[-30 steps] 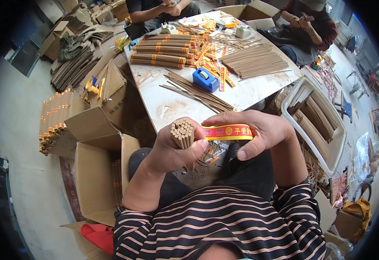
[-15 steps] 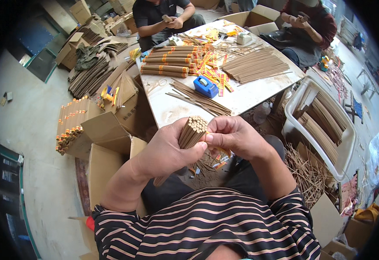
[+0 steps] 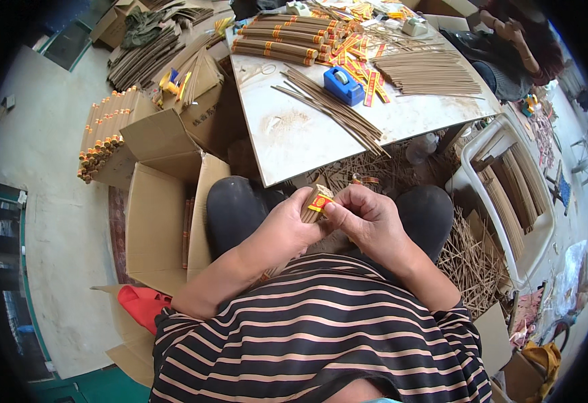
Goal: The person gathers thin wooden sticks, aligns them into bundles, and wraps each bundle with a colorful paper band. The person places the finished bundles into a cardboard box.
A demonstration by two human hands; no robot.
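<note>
My left hand (image 3: 287, 227) is wrapped round a bundle of thin brown incense-like sticks (image 3: 309, 215), tilted in front of my chest with its cut ends up. A red and yellow paper label (image 3: 319, 201) lies against the bundle near its upper end. Thumb and fingers of my right hand (image 3: 371, 218) pinch that label at the bundle's right side. Beyond my hands, on the white table (image 3: 287, 144), are a blue tape dispenser (image 3: 344, 85), loose sticks (image 3: 331, 113), scattered labels (image 3: 370, 88) and several labelled bundles (image 3: 277, 41).
An open cardboard box (image 3: 163, 225) stands by my left knee, with stacked bundles (image 3: 109, 131) beyond it. To the right are a white tub (image 3: 467, 164) of sticks and a heap of loose sticks (image 3: 470, 258). Another person (image 3: 509, 50) sits across the table's right corner.
The bundle and both hands have come lower and closer to my body. The label now lies across the bundle's upper end. My view has tipped downward, showing less of the co-workers.
</note>
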